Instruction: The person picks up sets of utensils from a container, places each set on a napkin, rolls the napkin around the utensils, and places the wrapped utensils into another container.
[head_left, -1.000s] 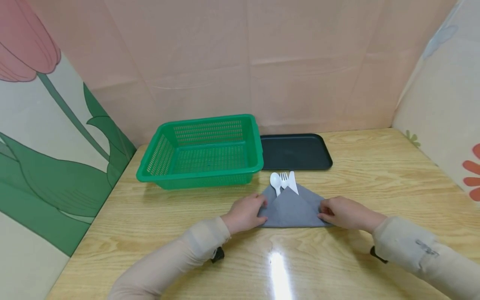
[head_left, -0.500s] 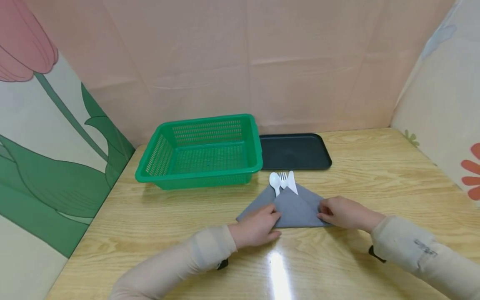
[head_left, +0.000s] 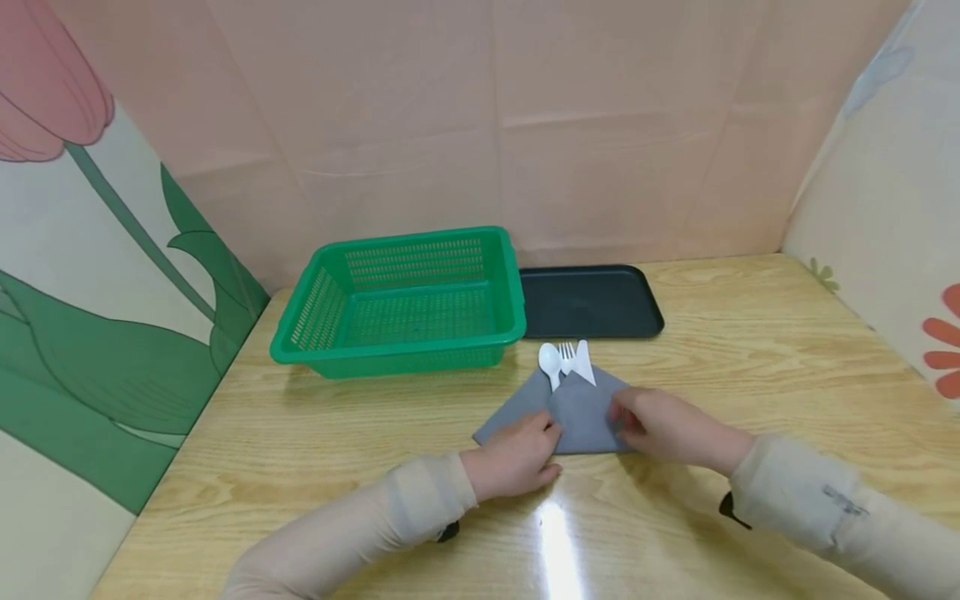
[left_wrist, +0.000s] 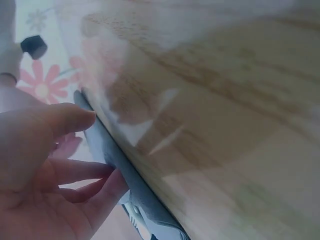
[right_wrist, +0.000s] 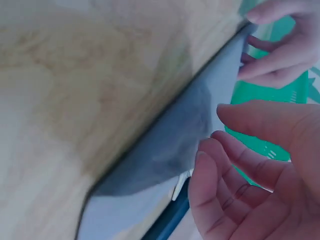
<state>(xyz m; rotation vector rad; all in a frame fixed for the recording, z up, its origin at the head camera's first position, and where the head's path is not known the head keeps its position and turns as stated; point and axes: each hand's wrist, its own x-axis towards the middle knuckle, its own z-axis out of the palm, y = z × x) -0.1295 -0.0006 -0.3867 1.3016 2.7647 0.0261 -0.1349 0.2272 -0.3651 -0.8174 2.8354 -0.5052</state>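
Note:
On the table lies a grey cloth napkin (head_left: 588,417), its front layer folded into a point. From its top stick a white spoon (head_left: 550,360), a white fork (head_left: 567,357) and a white knife (head_left: 583,360). My left hand (head_left: 519,454) rests over the napkin's front edge, fingertips touching the cloth and thumb apart, just in front of that edge. My right hand (head_left: 671,425) has its fingertips at the napkin's right part and hides the right corner. In the right wrist view, a small gap shows between my right thumb (right_wrist: 255,120) and fingers.
A green plastic basket (head_left: 405,357) stands on the wooden table (head_left: 360,425) at the back left. Beside it, a black tray (head_left: 592,302) lies flat near the back wall, behind the cutlery.
My left hand has moved right and toward me, uncovering the napkin's left corner, then stayed there. My right hand has just shifted left over the napkin. Basket and tray have not moved.

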